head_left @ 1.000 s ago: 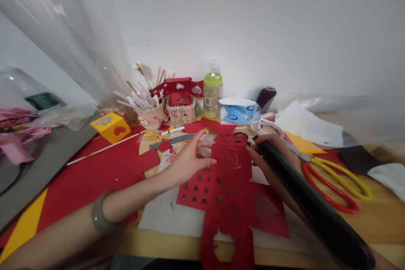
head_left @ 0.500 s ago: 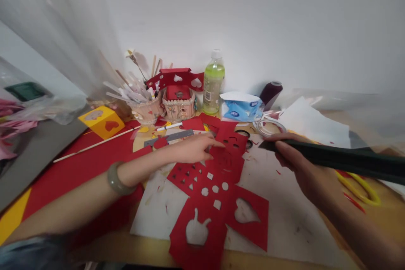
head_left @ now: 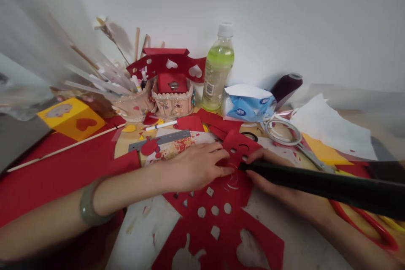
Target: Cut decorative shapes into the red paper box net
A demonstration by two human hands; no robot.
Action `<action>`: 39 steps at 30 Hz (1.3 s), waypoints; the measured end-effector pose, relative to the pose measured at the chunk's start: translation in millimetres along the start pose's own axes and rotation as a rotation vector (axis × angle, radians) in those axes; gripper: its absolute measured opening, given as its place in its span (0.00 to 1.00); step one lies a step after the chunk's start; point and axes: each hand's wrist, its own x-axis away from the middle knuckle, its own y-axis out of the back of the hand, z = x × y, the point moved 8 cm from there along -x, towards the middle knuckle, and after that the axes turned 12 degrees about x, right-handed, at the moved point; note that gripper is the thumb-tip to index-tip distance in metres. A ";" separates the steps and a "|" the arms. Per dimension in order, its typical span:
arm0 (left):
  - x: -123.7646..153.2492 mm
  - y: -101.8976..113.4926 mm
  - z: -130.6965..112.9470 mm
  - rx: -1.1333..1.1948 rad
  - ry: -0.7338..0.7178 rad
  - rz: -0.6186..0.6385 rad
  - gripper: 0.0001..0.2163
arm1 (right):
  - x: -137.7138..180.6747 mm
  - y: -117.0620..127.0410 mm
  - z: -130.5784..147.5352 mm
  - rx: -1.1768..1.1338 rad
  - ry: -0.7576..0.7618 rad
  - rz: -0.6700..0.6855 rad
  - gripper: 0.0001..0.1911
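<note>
A red paper sheet lies on the white board before me. It has round, square, triangular, heart and apple-shaped openings, and curved cut lines near its far part. My left hand rests on this sheet from the left, fingers spread, with a green bangle on the wrist. From the right, my right hand grips a long, dark, bar-shaped tool with a narrow tip. That tip is at the paper beside the curved cuts, close to my left fingertips. Whether it touches the paper I cannot tell.
At the back stand a green drink bottle, a tissue pack, a thread spool and decorated baskets. Scissors and white paper lie right. A yellow box and a grey ruler are left.
My right hand has moved left with the dark tool, bringing its tip to the red sheet. My left hand lies flatter on the paper. The view has moved closer.
</note>
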 end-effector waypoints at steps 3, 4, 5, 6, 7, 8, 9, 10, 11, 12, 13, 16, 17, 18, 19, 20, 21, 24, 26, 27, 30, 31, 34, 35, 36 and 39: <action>0.3 -4.0 2.8 0.014 0.032 -0.052 0.10 | 4.7 -2.2 -6.3 0.070 0.018 -0.065 0.02; 0.4 -3.9 3.3 0.021 0.043 -0.072 0.10 | 6.4 -3.1 -7.8 0.089 0.027 -0.092 0.02; 0.5 -3.5 3.6 0.029 0.051 -0.088 0.10 | 7.9 -4.7 -9.1 0.107 0.035 -0.109 0.01; 0.5 -3.3 3.5 0.036 0.057 -0.097 0.10 | 9.0 -6.6 -10.2 0.123 0.039 -0.118 0.02; 0.3 -3.4 2.9 0.042 0.055 -0.098 0.10 | 10.0 -7.9 -10.5 0.133 0.049 -0.127 0.02; -0.1 -4.2 1.7 0.046 0.045 -0.089 0.10 | 10.6 -8.8 -10.3 0.138 0.059 -0.134 0.03; -0.5 -5.1 0.5 0.047 0.034 -0.080 0.10 | 10.9 -9.5 -9.6 0.142 0.071 -0.135 0.03; -0.9 -5.9 -0.9 0.045 0.020 -0.074 0.10 | 11.0 -9.6 -8.3 0.146 0.087 -0.137 0.04; -1.1 -6.4 -1.9 0.044 0.010 -0.076 0.10 | 11.0 -9.0 -6.5 0.150 0.104 -0.143 0.05; -1.3 -6.3 -2.6 0.041 0.003 -0.089 0.11 | 10.7 -8.5 -4.4 0.157 0.125 -0.145 0.06; -1.2 -5.7 -2.9 0.038 0.000 -0.111 0.11 | 10.2 -8.3 -2.5 0.164 0.141 -0.142 0.06; -0.2 -3.4 -1.6 0.028 0.023 -0.186 0.11 | 8.4 -7.0 0.2 0.177 0.157 -0.143 0.06; -0.1 -3.4 -1.6 0.028 0.027 -0.197 0.11 | 7.7 -6.8 0.2 0.179 0.155 -0.143 0.06; -0.1 -3.7 -1.9 0.030 0.029 -0.201 0.10 | 7.3 -6.7 0.5 0.182 0.158 -0.146 0.06; -0.1 -3.8 -2.1 0.036 0.031 -0.205 0.11 | 7.1 -6.8 0.8 0.186 0.165 -0.147 0.06; -0.3 -3.8 -2.8 0.045 0.026 -0.211 0.11 | 7.0 -7.1 1.3 0.189 0.176 -0.147 0.07; -0.3 -3.3 -3.3 0.055 0.022 -0.220 0.12 | 7.1 -7.5 1.9 0.192 0.190 -0.146 0.07; 0.2 -3.0 -4.6 0.063 0.004 -0.243 0.16 | 8.1 -7.6 2.3 0.200 0.219 -0.146 0.08; 0.7 -4.4 -6.0 0.059 -0.022 -0.240 0.15 | 8.6 -7.5 0.9 0.207 0.215 -0.142 0.08; 1.1 -5.1 -6.2 0.059 -0.031 -0.236 0.14 | 8.7 -7.8 -0.2 0.211 0.207 -0.135 0.08; 1.7 -6.0 -6.2 0.065 -0.048 -0.229 0.13 | 8.6 -9.5 -1.9 0.217 0.188 -0.109 0.08; 1.7 -6.1 -6.4 0.061 -0.055 -0.228 0.14 | 8.6 -9.7 -1.8 0.216 0.186 -0.107 0.08; 1.2 -7.8 -6.7 0.053 -0.065 -0.214 0.14 | 8.6 -9.2 -1.8 0.213 0.182 -0.110 0.07; 1.0 -8.5 -6.0 0.055 -0.060 -0.210 0.14 | 8.6 -9.2 -2.2 0.215 0.179 -0.106 0.07; 1.0 -9.2 -5.2 0.059 -0.053 -0.206 0.13 | 8.5 -9.5 -3.1 0.216 0.173 -0.097 0.07; 2.4 -8.2 -5.9 0.067 -0.075 -0.206 0.11 | 7.8 -11.9 -5.4 0.219 0.159 -0.060 0.07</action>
